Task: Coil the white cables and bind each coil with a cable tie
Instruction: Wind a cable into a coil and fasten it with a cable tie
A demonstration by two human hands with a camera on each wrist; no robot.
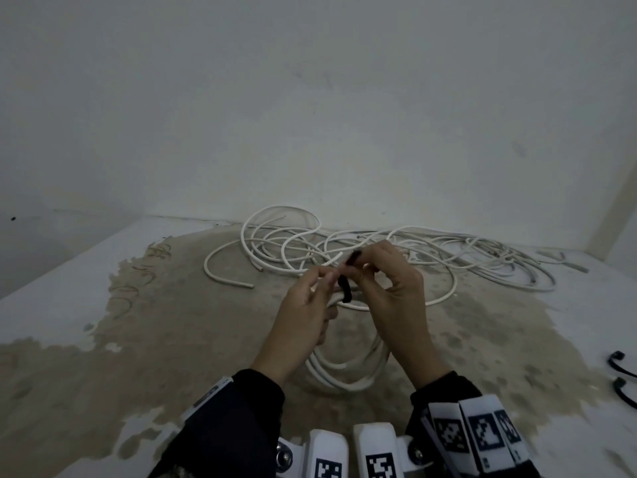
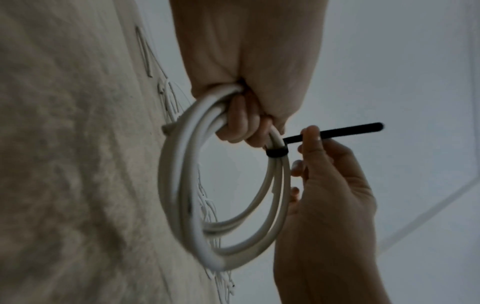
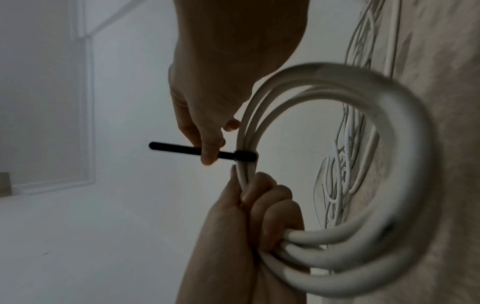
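Note:
A coil of white cable hangs upright between my hands, above the stained surface. My left hand grips the top of the coil with its fingers curled round the strands. A black cable tie is looped round the strands just beside that grip. Its tail sticks straight out from the loop. My right hand pinches the tail between thumb and fingers close to the loop. The left hand holds the coil below the loop in the right wrist view.
A tangle of loose white cables lies on the surface behind my hands, near the wall. Two spare black cable ties lie at the right edge. The surface is white with a large brownish stain.

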